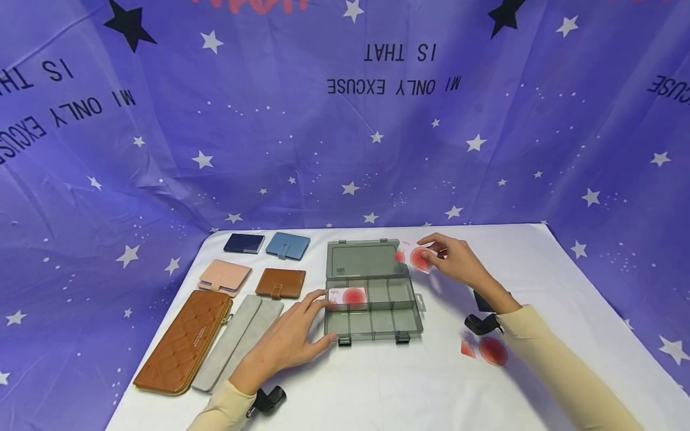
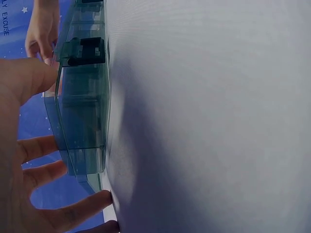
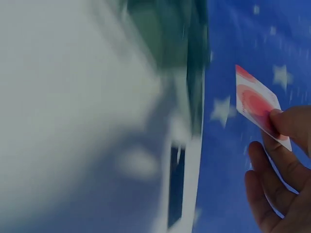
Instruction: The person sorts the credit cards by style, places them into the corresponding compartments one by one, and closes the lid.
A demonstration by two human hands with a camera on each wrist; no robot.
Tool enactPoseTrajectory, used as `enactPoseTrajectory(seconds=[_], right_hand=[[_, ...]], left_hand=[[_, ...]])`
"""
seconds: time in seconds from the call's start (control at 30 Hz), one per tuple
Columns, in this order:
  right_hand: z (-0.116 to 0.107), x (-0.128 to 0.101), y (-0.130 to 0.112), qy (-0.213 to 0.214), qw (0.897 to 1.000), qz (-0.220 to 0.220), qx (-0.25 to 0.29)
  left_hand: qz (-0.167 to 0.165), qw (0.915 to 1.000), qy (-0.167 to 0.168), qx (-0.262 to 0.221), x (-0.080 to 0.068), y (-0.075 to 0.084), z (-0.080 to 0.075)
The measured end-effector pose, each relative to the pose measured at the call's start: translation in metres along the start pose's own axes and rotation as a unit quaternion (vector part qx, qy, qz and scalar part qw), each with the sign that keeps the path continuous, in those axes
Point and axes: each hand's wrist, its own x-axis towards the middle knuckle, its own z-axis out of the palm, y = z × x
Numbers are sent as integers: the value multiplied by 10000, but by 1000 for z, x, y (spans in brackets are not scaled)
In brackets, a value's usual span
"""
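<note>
My right hand [image 1: 455, 260] pinches a white card with red circles [image 1: 420, 257] between thumb and fingers, above the right side of a grey see-through compartment box [image 1: 390, 320]. In the right wrist view the same card [image 3: 255, 103] is tilted, with the thumb on its face. The box's lid [image 1: 361, 260] is folded back flat. A similar card [image 1: 353, 296] lies in the box's back row at the left. At the box's left front corner, my left hand [image 1: 288, 332] rests with fingers spread; in the left wrist view its thumb touches the rim.
Another red-and-white card [image 1: 485, 349] lies under my right forearm, near a partly hidden dark item [image 1: 484, 300]. On the left are a brown quilted wallet [image 1: 183, 341], a grey wallet [image 1: 237, 335], and small pink [image 1: 225, 276], brown [image 1: 280, 282], light blue [image 1: 288, 245] and navy [image 1: 244, 243] holders.
</note>
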Motion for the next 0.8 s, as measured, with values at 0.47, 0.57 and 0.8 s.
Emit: enactPoseTrajectory(seconds=[0.47, 0.57, 0.8], right_hand=[[67, 1, -82, -1149, 9886, -849, -468], [79, 2, -85, -1203, 9864, -945, -595], [100, 2, -88, -1298, 9808, -1164, -878]], left_hand=[[84, 9999, 47, 74, 1, 0, 0], [97, 9999, 46, 93, 2, -1, 1], [90, 9999, 80, 88, 1, -2, 2]])
